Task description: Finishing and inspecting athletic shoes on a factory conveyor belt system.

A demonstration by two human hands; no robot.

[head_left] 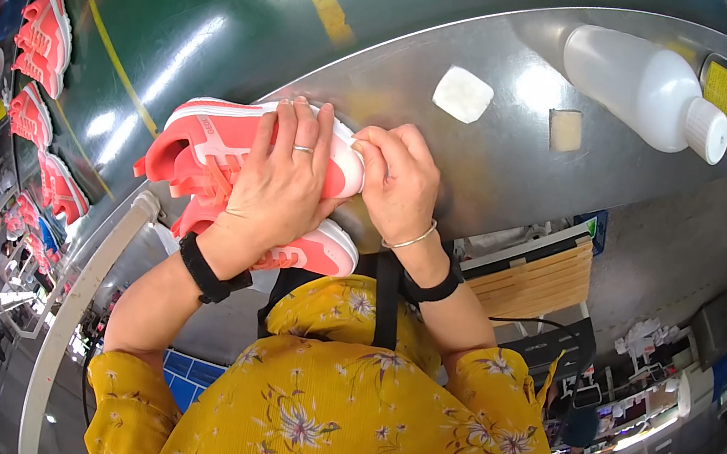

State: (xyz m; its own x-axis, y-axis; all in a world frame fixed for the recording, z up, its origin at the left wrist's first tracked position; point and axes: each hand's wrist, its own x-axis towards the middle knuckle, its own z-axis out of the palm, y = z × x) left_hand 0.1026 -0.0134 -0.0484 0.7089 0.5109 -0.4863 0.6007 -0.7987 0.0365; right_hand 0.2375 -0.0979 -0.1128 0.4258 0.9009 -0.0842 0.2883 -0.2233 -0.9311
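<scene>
Coral sneaker (235,123): left hand (284,166) clasping its upper; right hand (399,181), fingers pinching its toe edge. Second sneaker (330,246), alongside.

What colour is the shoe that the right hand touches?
The shoe is coral pink and white, clearest in the head view.

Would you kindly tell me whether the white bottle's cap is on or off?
On: the cap covers the neck end of the white bottle.
</scene>
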